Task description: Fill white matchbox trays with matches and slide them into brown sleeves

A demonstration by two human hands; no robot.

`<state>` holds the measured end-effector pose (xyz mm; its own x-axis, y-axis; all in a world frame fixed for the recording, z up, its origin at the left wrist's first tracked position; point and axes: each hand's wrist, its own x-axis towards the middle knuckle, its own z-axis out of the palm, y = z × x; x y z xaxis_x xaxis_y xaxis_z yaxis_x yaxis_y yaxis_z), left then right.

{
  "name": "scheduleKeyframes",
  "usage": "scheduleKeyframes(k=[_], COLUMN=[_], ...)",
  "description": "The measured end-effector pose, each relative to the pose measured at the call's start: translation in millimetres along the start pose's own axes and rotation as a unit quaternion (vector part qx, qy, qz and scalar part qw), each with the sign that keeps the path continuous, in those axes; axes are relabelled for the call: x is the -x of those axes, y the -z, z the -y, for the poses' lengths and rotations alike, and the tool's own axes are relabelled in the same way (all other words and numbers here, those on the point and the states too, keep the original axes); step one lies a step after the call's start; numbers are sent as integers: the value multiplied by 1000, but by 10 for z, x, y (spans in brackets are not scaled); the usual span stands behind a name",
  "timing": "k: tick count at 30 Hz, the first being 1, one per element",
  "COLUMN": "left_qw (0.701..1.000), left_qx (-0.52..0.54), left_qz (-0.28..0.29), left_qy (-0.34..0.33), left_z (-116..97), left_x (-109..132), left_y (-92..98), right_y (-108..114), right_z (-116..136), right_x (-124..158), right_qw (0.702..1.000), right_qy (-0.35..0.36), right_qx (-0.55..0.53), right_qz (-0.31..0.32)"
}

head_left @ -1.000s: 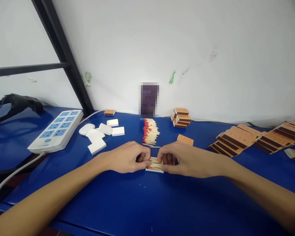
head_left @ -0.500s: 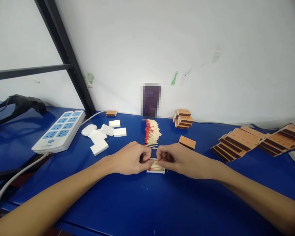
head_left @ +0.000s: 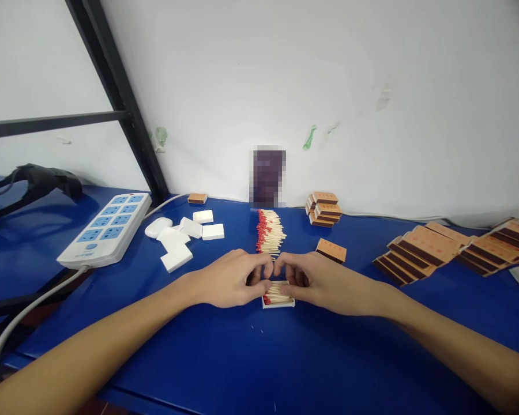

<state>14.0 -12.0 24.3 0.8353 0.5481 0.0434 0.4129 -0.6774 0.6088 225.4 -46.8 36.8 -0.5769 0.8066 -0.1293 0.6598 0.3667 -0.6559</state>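
A small white matchbox tray lies on the table between my hands, filled with red-headed matches. My left hand has its fingers curled round the tray's left end, the thumb at the edge beside the red heads. From the other side my right hand closes on the right end, its thumb over the match sticks. Both forefingers arch above the tray's far side and nearly meet. Just beyond them lies a heap of loose matches, heads to the left. The hands partly hide the tray's far edge.
White trays lie at left near a white power strip. An orange matchbox lies behind my right hand, with stacked matchboxes farther back. Flattened matchbox sleeves spread at right. A black metal frame stands at left.
The tray has shifted slightly right and toward me, showing more of its matches. My fingers have opened a little from a tighter pinch, with the forefingers now closer together.
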Motion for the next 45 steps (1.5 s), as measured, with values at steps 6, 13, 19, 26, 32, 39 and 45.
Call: scheduleKeyframes(k=[6,13,19,26,32,39,45], left_qw=[1000,991,978,975,966,960,968], left_qx=[0,-90,-151,-183,-216,-201,-181], left_qz=[7,-96,-134,-114,-135,-181,-159], left_qy=[-12,7,45,42,44,77,73], left_z=[6,166,317,280,254,302,281], left_x=[9,-16,-48,-67,-62,-86,-83], left_y=[35,63,85,30,-20,-32,-27], right_y=[28,-34,-122,-219,-270,-300,-284], right_z=[38,-144,-337,-287,-332,-381,-370], right_x=[18,-66,-158,-210,-283,-275,-257], right_qw=[1000,989,971,968,954,947,953], right_qy=[6,2,1,-7,4,32,18], right_qx=[1,90,172,184,222,228,200], right_qz=[7,-115,-167,-168,-203,-225,-224])
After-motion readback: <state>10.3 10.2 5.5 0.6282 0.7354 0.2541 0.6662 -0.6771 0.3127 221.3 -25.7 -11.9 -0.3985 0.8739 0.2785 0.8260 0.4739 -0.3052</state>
